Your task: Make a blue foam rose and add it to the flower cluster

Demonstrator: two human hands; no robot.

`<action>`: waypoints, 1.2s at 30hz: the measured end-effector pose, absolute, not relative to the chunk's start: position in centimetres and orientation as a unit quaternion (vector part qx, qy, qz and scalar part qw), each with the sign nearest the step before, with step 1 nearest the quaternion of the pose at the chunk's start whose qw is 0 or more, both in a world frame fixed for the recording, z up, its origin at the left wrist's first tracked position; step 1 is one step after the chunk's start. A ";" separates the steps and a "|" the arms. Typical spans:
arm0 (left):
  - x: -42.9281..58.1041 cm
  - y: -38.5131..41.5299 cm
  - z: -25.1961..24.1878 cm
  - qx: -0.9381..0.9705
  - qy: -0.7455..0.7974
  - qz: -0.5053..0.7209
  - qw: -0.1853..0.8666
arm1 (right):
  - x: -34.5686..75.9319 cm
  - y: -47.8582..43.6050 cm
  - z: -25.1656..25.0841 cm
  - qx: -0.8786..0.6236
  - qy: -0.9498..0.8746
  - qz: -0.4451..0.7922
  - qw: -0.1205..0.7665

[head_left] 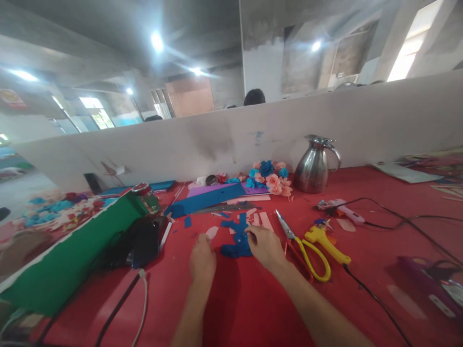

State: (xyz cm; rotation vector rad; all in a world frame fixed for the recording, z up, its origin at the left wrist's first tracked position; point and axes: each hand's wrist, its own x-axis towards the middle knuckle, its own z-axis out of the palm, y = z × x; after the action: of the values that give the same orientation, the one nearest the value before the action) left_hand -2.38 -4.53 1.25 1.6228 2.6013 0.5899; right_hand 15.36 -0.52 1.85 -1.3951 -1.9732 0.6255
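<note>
My left hand (202,258) is closed, and a pale pink paper petal (212,233) shows at its fingertips. Just to the right lies a loose pile of cut blue paper pieces (237,236) on the red tabletop. Over the right edge of that pile, my right hand (265,246) has its fingers curled together; what is between them, if anything, is hidden. Several pink paper strips (266,220) lie beyond the right hand. Scissors with yellow handles (304,248) rest to its right, beside a yellow glue gun (327,244) with a black cord.
Pink and blue paper flowers (273,178) and a steel jug (314,166) stand by the white partition (173,149). Blue sheets (210,198) lie in front. A green board (75,255), glass jar (146,197) and phone (146,243) are left; a pink corded tool (345,211) is right.
</note>
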 end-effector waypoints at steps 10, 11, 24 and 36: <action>3.8 0.2 3.8 0.615 0.523 0.438 0.396 | 15.6 2.0 0.7 -0.396 -0.444 0.592 0.543; 3.7 0.3 3.6 0.595 0.495 0.434 0.461 | 15.8 2.1 0.9 -0.398 -0.426 0.602 0.546; 2.9 0.3 1.3 0.441 0.421 0.420 0.672 | 15.7 2.1 1.0 -0.436 -0.498 0.520 0.540; 2.4 0.3 2.5 0.483 0.475 0.394 0.621 | 15.4 2.2 1.3 -0.461 -0.515 0.439 0.574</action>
State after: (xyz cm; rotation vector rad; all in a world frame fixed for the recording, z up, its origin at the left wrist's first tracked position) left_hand 2.41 0.30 2.54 1.1105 1.0922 0.9052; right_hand 15.38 2.18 1.27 -1.0808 -1.2074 1.0279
